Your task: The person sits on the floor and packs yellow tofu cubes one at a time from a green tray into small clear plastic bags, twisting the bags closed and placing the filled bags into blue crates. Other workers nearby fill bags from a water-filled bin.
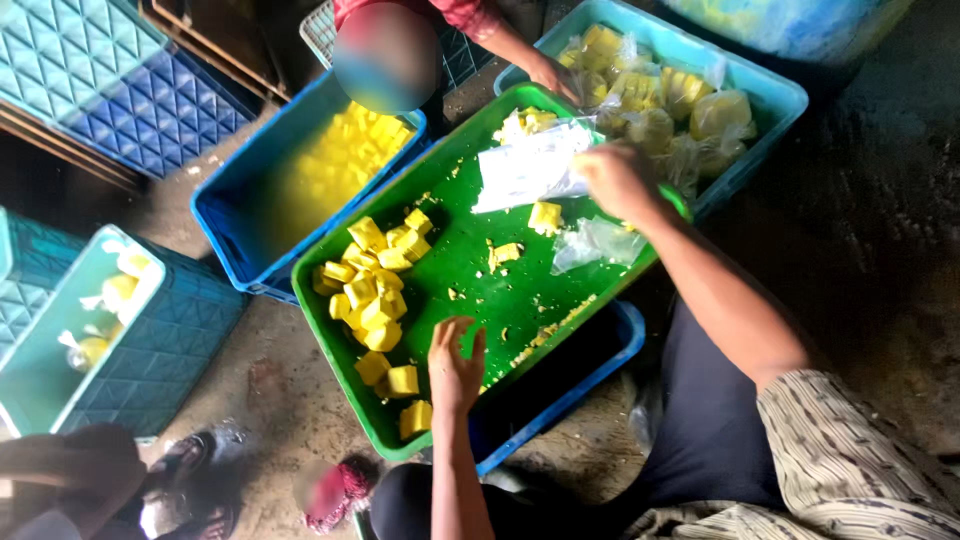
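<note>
A green tray [460, 250] rests on a blue crate [590, 375] in front of me. A pile of yellow cubes [375, 285] lies on the tray's left side, with a few loose cubes [545, 215] near the middle. My left hand [455, 362] hovers over the tray's near edge, fingers apart and empty, just right of the lowest cubes [403, 380]. At the tray's far right, my right hand [615, 178] grips a stack of clear plastic bags [528, 165]. One more loose bag [598, 242] lies below that hand.
A teal crate [770, 95] of bagged yellow pieces stands at the top right, with another person's hand [552, 75] at its rim. A blue crate [235, 225] with yellow pieces lies to the upper left. A teal tray [45, 370] holding tied bags sits at the far left.
</note>
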A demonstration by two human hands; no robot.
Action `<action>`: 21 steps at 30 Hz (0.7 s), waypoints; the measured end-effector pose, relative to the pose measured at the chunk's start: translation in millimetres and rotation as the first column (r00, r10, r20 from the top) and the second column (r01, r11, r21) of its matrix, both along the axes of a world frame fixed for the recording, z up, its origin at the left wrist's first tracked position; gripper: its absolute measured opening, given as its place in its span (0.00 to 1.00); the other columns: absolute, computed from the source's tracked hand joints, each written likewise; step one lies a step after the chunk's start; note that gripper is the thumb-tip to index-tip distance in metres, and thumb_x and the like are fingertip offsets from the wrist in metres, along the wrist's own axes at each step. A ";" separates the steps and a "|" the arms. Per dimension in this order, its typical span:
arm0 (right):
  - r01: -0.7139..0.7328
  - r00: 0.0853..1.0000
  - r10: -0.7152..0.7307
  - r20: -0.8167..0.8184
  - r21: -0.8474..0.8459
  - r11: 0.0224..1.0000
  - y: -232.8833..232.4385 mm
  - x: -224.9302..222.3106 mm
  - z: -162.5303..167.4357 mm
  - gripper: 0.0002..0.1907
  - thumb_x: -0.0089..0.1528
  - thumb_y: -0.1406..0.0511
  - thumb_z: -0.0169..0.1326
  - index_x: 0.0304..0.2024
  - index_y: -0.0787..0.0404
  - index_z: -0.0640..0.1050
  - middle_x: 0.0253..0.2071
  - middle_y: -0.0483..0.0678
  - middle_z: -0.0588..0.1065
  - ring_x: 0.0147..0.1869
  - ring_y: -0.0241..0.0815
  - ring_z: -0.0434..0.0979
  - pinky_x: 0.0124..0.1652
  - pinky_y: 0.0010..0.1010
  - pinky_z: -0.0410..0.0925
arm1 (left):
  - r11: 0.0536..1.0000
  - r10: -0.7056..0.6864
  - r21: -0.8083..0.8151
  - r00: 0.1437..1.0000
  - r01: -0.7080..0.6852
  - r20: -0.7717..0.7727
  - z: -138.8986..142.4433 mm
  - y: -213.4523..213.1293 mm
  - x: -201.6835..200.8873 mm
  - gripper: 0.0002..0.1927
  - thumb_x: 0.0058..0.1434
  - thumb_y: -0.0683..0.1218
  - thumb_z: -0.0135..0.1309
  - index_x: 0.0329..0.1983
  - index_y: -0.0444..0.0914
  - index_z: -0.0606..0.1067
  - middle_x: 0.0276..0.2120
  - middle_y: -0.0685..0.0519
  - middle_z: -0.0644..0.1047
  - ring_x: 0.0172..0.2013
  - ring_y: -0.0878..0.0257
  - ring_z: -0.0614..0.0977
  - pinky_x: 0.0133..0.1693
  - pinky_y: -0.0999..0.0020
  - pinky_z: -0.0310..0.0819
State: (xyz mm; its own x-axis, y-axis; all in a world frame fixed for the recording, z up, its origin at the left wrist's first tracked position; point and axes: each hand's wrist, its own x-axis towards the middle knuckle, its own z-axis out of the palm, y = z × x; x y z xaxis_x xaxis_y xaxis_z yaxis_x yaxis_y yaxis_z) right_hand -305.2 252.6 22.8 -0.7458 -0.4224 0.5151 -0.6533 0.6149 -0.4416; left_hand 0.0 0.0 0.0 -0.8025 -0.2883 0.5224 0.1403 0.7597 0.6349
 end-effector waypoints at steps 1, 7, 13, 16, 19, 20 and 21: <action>-0.012 0.996 0.005 -0.095 -0.069 0.998 0.8 4.4 8.0 0.05 0.66 0.69 0.58 0.43 0.56 0.81 0.43 0.51 0.79 0.47 0.53 0.80 0.47 0.41 0.71 | 1.000 0.013 -0.008 0.999 -0.013 0.048 4.4 3.5 0.6 0.11 0.61 0.42 0.62 0.45 0.35 0.78 0.45 0.45 0.79 0.45 0.48 0.81 0.45 0.60 0.77; -0.076 0.950 0.226 0.213 -0.547 0.834 -21.5 56.8 47.8 0.04 0.67 0.67 0.59 0.41 0.61 0.77 0.34 0.45 0.75 0.39 0.37 0.76 0.40 0.33 0.71 | 0.992 0.034 0.117 0.986 -0.053 0.163 41.7 7.5 -4.7 0.15 0.60 0.45 0.62 0.49 0.37 0.78 0.47 0.47 0.79 0.46 0.52 0.82 0.49 0.61 0.77; -0.670 0.671 0.711 0.209 -0.240 0.703 -58.8 176.1 53.2 0.11 0.58 0.70 0.67 0.41 0.61 0.79 0.35 0.46 0.76 0.39 0.35 0.75 0.37 0.31 0.71 | 0.943 -0.329 -0.005 0.928 0.333 -0.172 51.7 0.4 -13.0 0.35 0.48 0.46 0.69 0.59 0.33 0.71 0.67 0.32 0.59 0.64 0.46 0.67 0.59 0.55 0.67; -0.614 0.565 0.644 0.516 -0.259 0.746 -49.5 147.9 73.0 0.13 0.58 0.67 0.67 0.42 0.62 0.78 0.31 0.46 0.76 0.35 0.32 0.73 0.36 0.29 0.71 | 0.947 -0.211 0.220 0.971 0.233 -0.115 37.7 -20.2 0.2 0.18 0.63 0.39 0.62 0.57 0.38 0.78 0.67 0.41 0.72 0.66 0.52 0.75 0.60 0.61 0.76; -0.624 0.483 0.651 0.585 -0.291 0.725 -48.5 125.6 73.4 0.15 0.60 0.62 0.62 0.49 0.58 0.80 0.35 0.41 0.81 0.38 0.26 0.77 0.39 0.24 0.72 | 0.812 0.033 0.577 0.979 0.091 -0.200 23.9 -27.9 6.1 0.20 0.66 0.42 0.60 0.60 0.35 0.74 0.54 0.43 0.75 0.55 0.56 0.78 0.57 0.65 0.74; -0.558 0.501 0.664 0.555 -0.379 0.738 -55.5 123.0 67.9 0.14 0.63 0.59 0.60 0.47 0.59 0.81 0.37 0.39 0.82 0.40 0.25 0.78 0.41 0.23 0.72 | 0.880 0.056 0.474 0.987 0.021 -0.148 23.3 -31.5 5.5 0.20 0.63 0.42 0.63 0.57 0.35 0.74 0.53 0.44 0.76 0.52 0.57 0.79 0.52 0.65 0.75; -0.483 0.520 0.667 0.533 -0.461 0.745 -58.2 122.8 59.9 0.14 0.65 0.57 0.58 0.46 0.60 0.82 0.39 0.37 0.82 0.42 0.23 0.79 0.43 0.21 0.72 | 0.929 0.084 0.367 0.992 -0.044 -0.095 20.9 -31.7 6.5 0.19 0.60 0.42 0.65 0.54 0.35 0.75 0.52 0.45 0.76 0.49 0.58 0.79 0.47 0.65 0.75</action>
State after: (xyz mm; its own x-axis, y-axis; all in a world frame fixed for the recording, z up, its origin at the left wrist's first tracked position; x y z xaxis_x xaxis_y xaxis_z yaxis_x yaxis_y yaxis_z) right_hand -182.4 194.4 82.7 -0.5470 -0.8212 0.1626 -0.3255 0.0297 -0.9451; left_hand 6.5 -31.7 20.9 -0.7211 -0.5235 0.4538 0.1814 0.4895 0.8529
